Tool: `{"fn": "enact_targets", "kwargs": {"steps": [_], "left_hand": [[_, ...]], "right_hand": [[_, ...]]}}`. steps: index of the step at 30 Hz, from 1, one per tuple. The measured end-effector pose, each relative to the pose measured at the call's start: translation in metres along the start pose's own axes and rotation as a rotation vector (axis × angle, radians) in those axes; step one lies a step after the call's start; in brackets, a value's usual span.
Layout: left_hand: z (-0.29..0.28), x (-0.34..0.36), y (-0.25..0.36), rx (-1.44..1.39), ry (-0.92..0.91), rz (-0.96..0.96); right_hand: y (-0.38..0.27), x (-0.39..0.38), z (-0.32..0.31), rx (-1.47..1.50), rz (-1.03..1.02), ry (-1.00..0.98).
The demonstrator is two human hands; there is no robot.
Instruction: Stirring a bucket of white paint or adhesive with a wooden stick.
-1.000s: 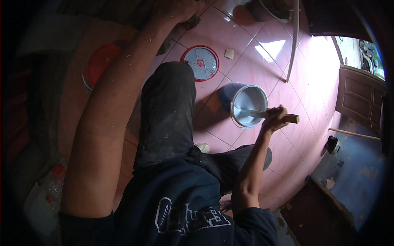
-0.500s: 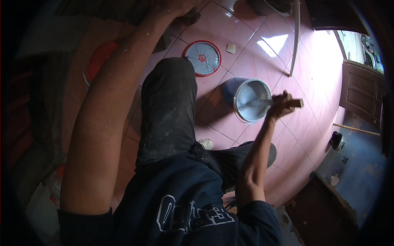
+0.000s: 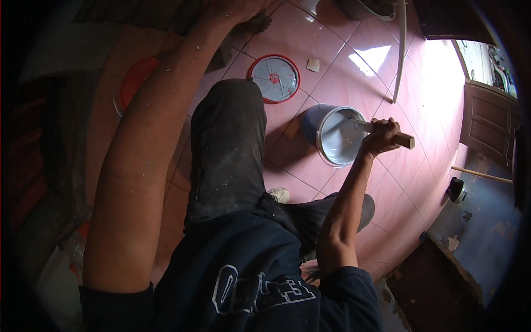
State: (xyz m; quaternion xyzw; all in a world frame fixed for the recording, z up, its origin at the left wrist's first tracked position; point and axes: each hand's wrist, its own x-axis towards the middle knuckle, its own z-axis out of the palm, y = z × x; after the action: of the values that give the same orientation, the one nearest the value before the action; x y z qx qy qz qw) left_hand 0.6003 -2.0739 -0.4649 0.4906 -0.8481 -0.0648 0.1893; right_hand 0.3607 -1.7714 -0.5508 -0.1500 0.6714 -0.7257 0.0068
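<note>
Right hand (image 3: 381, 136) is curled tight round a squared wooden stick (image 3: 407, 140), blunt end jutting out past the fist; the stick's other end crosses the rim into a round bucket (image 3: 311, 126), its tip hard to make out against smooth, pale grey-blue liquid (image 3: 344, 146). Bucket stands on glossy pink floor tiles (image 3: 287, 178), ahead of the bent knees, bluish wall, thin pale rim. Near it, a round grey lid (image 3: 283, 71) with red edge and red smears at centre, plus a small pale squarish scrap (image 3: 313, 65). Dark trousers (image 3: 227, 144) look worn, pale-flecked; dark cloth shirt (image 3: 232, 243) carries white-outlined block lettering, creased, partly lost in folds. Left hand (image 3: 246, 8) is cut off by the top edge; cannot tell how open or what it holds. Red round thing (image 3: 138, 77) is partly hidden behind the left forearm.
</note>
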Motion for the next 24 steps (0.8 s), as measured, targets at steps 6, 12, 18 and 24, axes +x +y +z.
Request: {"fn": "enact_targets", "kwargs": {"steps": [6, 12, 18, 24], "left_hand": [[-0.007, -0.002, 0.002, 0.011, 0.004, 0.024], [-0.007, -0.003, 0.002, 0.004, 0.033, 0.04], [-0.001, 0.0, 0.0, 0.012, 0.031, 0.022], [-0.005, -0.002, 0.0, 0.006, -0.005, 0.013]], "right_hand": [[-0.008, -0.039, -0.032, -0.04, 0.233, -0.063], [-0.03, 0.002, -0.026, 0.162, 0.16, 0.005], [-0.012, -0.019, -0.044, 0.005, 0.174, 0.025], [-0.033, 0.02, -0.025, 0.105, 0.065, 0.031]]}}
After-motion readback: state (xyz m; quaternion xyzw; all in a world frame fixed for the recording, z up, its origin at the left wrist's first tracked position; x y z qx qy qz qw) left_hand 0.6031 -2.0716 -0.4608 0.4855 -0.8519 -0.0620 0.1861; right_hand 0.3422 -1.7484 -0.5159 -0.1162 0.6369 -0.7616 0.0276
